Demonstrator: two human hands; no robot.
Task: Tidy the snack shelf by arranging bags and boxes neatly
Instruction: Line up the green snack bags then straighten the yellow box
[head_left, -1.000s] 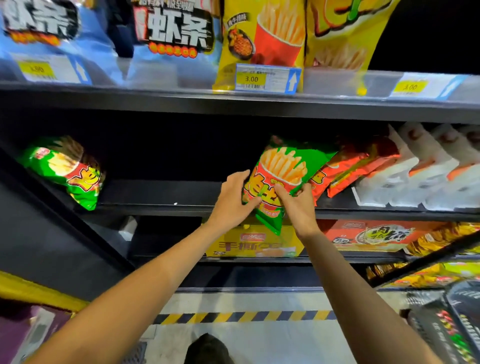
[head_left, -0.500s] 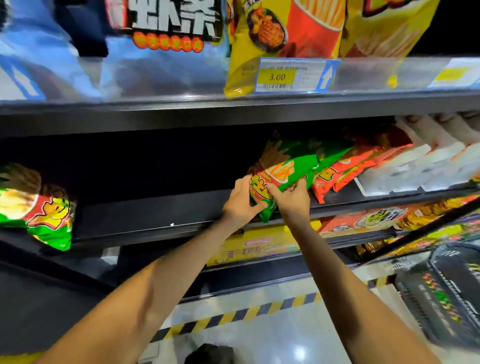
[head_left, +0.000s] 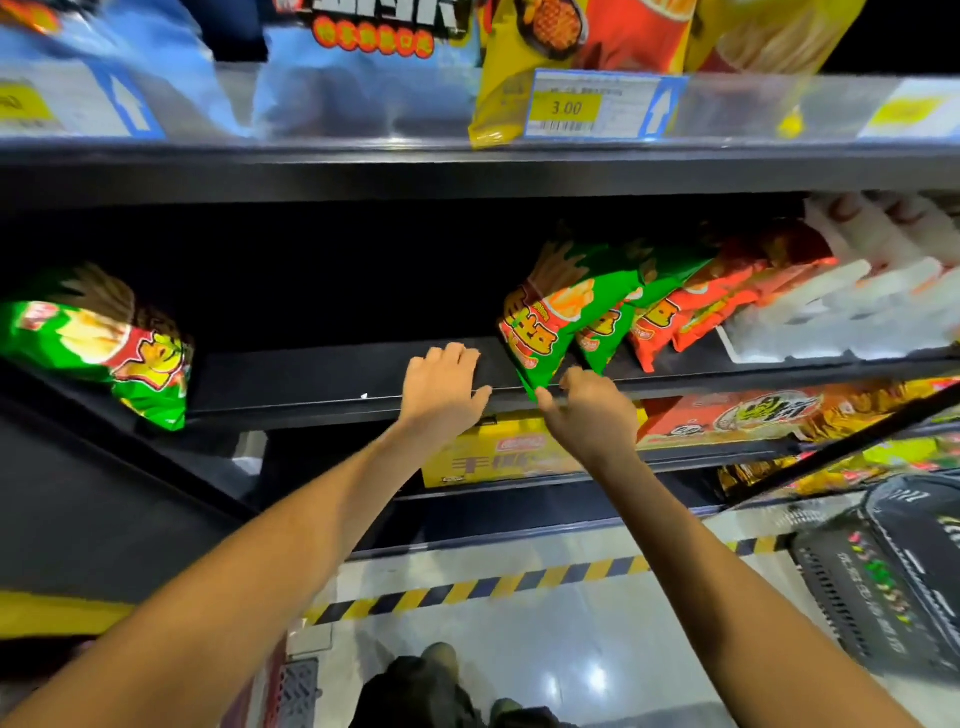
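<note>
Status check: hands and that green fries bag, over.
Left hand open on black middle shelf. Right hand pinching green fries bag bottom corner. Nothing blocking.

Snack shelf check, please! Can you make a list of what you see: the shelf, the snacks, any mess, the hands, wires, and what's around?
Surface: dark middle shelf, bare stretch between bags.
Job's things: green bag leaning at the front of a row; red bags and white packs behind it; lone green bag lying far left.
Clutter: nothing seen.
Hands: left hand flat on the shelf edge; right hand pinches the green bag's bottom corner.
Cables: nothing seen.
Surroundings: price tag above, yellow box below, striped floor tape.
</note>
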